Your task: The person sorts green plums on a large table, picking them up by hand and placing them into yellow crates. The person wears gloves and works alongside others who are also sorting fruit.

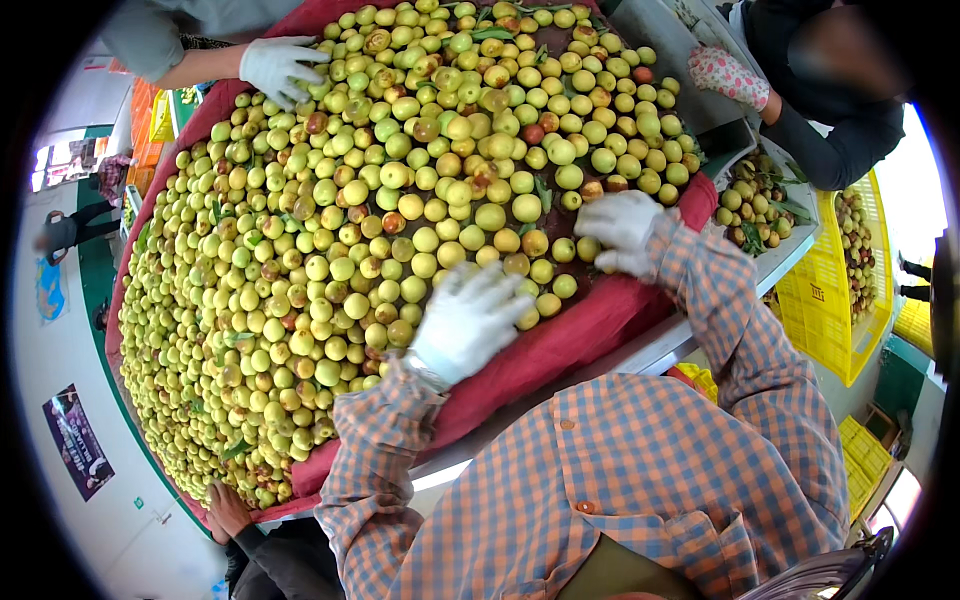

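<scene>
A thick layer of yellow-green jujubes (397, 176), some with brown or red patches, covers a sorting table edged with a padded red cloth rim (555, 337). My left hand (469, 322), in a white glove, lies palm down over the fruit by the near rim, fingers apart, with jujubes beside its fingertips. To its right, my white-gloved right hand (622, 229) rests at the table's corner. Its fingers and thumb curve around a jujube (588, 249); whether they grip it is hidden. A patch of dark table surface (559, 225) shows between my hands.
A co-worker's white-gloved hand (281, 69) touches fruit across the table; another person's bare hand (227, 510) is at lower left. At right, a person's patterned glove (729, 77) rests near a metal chute (795, 251) holding browned jujubes. A yellow crate (817, 292) stands below.
</scene>
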Demonstrator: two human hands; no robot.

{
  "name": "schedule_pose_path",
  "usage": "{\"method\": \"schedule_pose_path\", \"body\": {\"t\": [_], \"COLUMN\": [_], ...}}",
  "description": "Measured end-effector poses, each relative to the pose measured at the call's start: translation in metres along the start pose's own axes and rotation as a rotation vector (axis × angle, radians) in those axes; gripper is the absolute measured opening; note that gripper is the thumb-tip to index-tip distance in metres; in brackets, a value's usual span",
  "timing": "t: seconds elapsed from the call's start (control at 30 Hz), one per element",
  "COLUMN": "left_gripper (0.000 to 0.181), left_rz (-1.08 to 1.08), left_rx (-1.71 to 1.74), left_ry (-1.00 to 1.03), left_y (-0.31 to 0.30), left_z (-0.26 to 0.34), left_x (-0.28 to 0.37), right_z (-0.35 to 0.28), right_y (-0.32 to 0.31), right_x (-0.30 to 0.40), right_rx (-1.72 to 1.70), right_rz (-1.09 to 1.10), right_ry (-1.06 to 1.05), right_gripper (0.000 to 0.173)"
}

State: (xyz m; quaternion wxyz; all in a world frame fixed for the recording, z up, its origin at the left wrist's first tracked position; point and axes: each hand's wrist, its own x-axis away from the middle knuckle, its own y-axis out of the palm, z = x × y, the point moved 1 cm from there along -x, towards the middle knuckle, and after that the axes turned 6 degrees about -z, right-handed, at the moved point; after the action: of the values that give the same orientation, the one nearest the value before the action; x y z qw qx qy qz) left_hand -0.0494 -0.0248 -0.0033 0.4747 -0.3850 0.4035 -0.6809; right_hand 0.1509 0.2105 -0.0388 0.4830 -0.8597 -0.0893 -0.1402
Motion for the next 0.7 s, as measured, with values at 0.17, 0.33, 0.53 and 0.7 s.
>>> {"method": "schedule_pose_path", "body": {"t": [0.17, 0.33, 0.53, 0.7], "left_gripper": [0.04, 0.024, 0.03, 0.03], "left_rz": [-0.123, -0.019, 0.071, 0.217], "left_rx": [0.022, -0.05, -0.162, -0.272], "left_ry": [0.156, 0.191, 0.011, -0.33], "left_y": [0.026, 0.039, 0.013, -0.019], "left_z": [0.002, 0.001, -0.045, -0.079], "left_x": [-0.03, -0.051, -0.051, 0.008], "right_z": [-0.019, 0.015, 0.057, 0.058], "right_y": [0.033, 0.028, 0.02, 0.0], "right_x": [-0.015, -0.028, -0.041, -0.015], "right_rx": [0.038, 0.245, 0.262, 0.106], "right_rz": [-0.065, -0.032, 0.142, 0.304], "right_ry": [-0.216, -0.264, -0.188, 0.241], "right_gripper": [0.049, 0.041, 0.05, 0.055]}}
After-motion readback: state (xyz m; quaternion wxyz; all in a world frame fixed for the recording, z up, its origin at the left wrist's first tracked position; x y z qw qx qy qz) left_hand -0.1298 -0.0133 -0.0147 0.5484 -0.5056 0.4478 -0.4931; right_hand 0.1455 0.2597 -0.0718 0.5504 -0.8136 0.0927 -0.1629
